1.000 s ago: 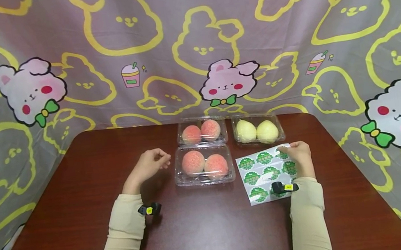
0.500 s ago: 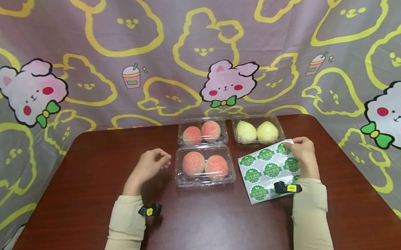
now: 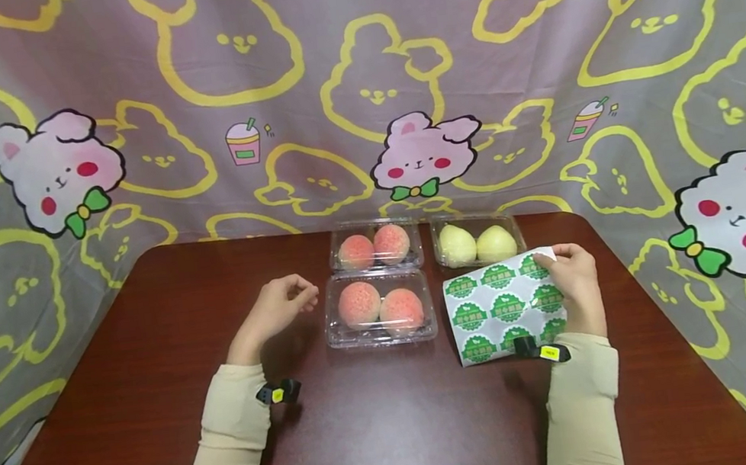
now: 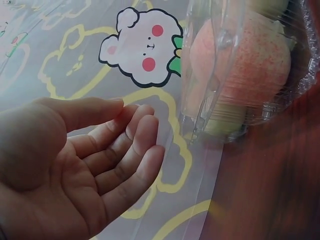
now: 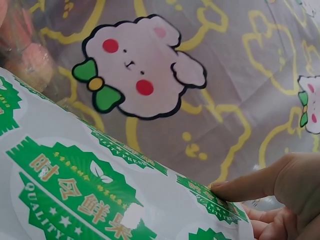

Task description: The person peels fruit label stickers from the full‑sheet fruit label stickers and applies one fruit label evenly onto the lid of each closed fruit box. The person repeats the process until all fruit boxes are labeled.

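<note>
Head view: on the dark red-brown wooden table [image 3: 395, 429], a clear plastic box of two pink peaches [image 3: 378, 338] stands just right of the left hand [image 3: 278, 308], whose fingers bend loosely. The right hand [image 3: 575, 282] pinches the upper right corner of a white sheet of round green stickers [image 3: 507, 308], in front of a clear plastic box of two pale yellow pears [image 3: 516, 225].

Left wrist view: the thumb tip lies close to the index finger, a narrow gap; the peach box is beyond the fingertips.

Right wrist view: the thumb presses the sheet's printed face, with fingers curled behind.
</note>
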Motion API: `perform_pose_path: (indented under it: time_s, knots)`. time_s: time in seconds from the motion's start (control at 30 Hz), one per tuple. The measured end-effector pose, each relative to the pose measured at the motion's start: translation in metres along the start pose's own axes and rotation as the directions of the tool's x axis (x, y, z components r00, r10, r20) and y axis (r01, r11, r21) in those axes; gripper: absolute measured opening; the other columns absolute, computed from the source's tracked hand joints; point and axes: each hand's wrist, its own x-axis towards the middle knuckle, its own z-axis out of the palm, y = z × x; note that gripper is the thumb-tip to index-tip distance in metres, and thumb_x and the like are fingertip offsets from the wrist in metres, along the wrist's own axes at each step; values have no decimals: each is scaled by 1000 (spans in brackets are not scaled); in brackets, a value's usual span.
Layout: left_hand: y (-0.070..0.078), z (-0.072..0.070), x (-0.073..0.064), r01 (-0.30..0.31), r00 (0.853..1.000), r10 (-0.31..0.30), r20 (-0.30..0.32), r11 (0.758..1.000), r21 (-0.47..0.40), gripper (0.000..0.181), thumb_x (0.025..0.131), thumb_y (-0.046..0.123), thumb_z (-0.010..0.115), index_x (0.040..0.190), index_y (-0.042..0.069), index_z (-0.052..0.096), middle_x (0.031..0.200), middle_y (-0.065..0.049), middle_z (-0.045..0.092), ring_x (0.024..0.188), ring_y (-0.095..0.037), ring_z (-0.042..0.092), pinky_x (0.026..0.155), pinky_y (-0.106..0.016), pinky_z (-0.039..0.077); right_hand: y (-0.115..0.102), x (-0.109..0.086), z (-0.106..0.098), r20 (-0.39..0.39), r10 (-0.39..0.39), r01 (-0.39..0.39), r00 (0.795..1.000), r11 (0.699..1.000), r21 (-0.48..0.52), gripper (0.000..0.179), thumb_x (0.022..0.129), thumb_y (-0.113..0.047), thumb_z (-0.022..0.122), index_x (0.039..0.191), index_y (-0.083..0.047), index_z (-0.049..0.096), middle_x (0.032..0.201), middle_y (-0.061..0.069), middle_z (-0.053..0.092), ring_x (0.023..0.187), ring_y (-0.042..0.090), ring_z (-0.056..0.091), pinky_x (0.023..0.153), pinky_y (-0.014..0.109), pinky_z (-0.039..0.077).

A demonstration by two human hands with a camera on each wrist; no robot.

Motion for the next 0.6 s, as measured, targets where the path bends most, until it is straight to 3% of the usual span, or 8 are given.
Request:
perform_pose_path:
  time_s: [0.27,0.6]
  knots:
    - [3,-1,-1,-11,1000,11,-12,1000,-3,19,96,15,58,99,-2,66,90,-18,71,85,-35,68,72,-34,57,-12,-9,-6,55,-24,22,998,999,34,35,93,-21,60,118,3,52,56,-27,52,53,-5,54,52,17,48]
    - [3,-2,-3,-10,1000,10,-19,1000,-16,19,96,15,58,100,-2,66,91,-19,71,86,-35,68,74,-35,58,-14,-14,-12,76,-34,27,997,996,89,23,94,-19,58,109,-2,53,52,-29,54,51,-6,54,51,16,48]
